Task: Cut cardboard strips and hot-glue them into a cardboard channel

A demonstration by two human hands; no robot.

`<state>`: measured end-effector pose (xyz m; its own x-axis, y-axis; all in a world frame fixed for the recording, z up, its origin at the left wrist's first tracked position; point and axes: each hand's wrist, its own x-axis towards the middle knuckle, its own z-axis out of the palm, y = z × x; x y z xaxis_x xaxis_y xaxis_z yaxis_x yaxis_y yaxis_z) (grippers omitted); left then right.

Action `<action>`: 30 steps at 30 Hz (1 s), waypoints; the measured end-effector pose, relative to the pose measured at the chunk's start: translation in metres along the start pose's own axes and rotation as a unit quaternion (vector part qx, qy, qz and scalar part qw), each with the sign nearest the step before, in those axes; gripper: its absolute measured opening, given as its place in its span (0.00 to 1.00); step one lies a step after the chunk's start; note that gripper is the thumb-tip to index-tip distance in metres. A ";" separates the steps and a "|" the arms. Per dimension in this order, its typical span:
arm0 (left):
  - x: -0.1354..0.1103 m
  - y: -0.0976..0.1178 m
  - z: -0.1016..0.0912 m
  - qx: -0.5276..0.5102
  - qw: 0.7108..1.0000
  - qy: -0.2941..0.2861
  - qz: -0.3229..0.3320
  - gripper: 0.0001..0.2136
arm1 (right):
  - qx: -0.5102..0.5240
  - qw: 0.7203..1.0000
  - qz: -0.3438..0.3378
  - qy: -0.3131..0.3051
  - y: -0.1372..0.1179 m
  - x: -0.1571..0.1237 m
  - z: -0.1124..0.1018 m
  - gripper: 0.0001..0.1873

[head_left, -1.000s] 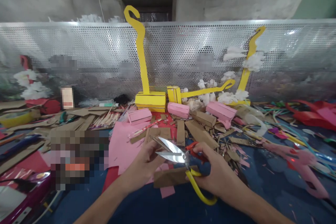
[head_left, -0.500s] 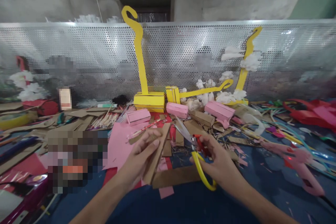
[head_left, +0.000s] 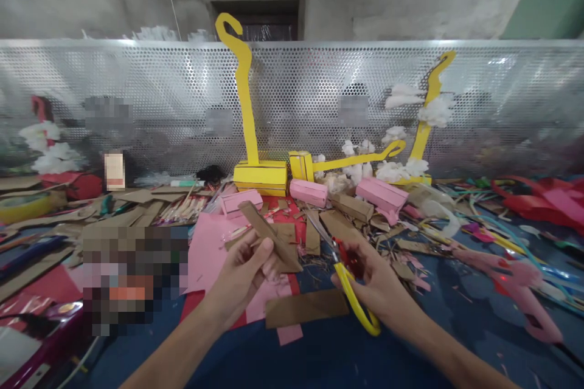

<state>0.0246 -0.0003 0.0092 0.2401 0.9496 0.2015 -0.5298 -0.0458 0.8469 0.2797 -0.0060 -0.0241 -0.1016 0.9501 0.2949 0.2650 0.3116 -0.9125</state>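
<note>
My left hand [head_left: 241,273] is closed on a brown cardboard strip [head_left: 269,236], which it holds up at a slant above the table. My right hand [head_left: 376,282] grips scissors [head_left: 344,276] with a yellow loop handle and a red handle; their blades point up and left and look closed. Flat on the blue table [head_left: 456,328] between my hands lies a second brown cardboard strip [head_left: 306,307]. Pink paper sheets [head_left: 210,255] lie under my left hand.
A perforated metal screen [head_left: 292,103] runs across the back. Yellow hook-shaped cardboard models [head_left: 246,103], pink boxes [head_left: 381,192], white fluff, cardboard scraps and sticks crowd the table. Pink and red ribbons [head_left: 529,292] trail at the right. A magenta object [head_left: 41,340] sits at lower left.
The scissors went from open, blades over the flat strip, to drawn back right and closed. My left hand picked up a cardboard strip and turned it to a different slant.
</note>
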 end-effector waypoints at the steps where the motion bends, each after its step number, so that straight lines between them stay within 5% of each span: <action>1: 0.000 0.000 0.000 -0.002 1.000 0.015 0.008 0.14 | 0.000 1.000 0.003 -0.011 -0.002 -0.002 0.001 0.19; 13: 0.001 0.002 0.006 0.001 0.994 0.111 -0.018 0.23 | -0.111 0.992 0.024 -0.057 -0.019 -0.013 -0.001 0.20; 24: 0.000 0.002 0.001 0.111 0.994 -0.010 0.012 0.16 | -0.188 0.979 -0.015 -0.076 -0.021 -0.014 -0.001 0.17; 30: 0.003 0.003 -0.008 0.159 0.987 0.001 0.029 0.14 | -0.191 0.978 -0.032 -0.081 -0.026 -0.012 -0.005 0.20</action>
<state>0.0171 0.0050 0.0087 0.2149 0.9431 0.2537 -0.2615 -0.1947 0.9454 0.2789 -0.0257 -0.0029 -0.2716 0.9233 0.2716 0.5888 0.3826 -0.7119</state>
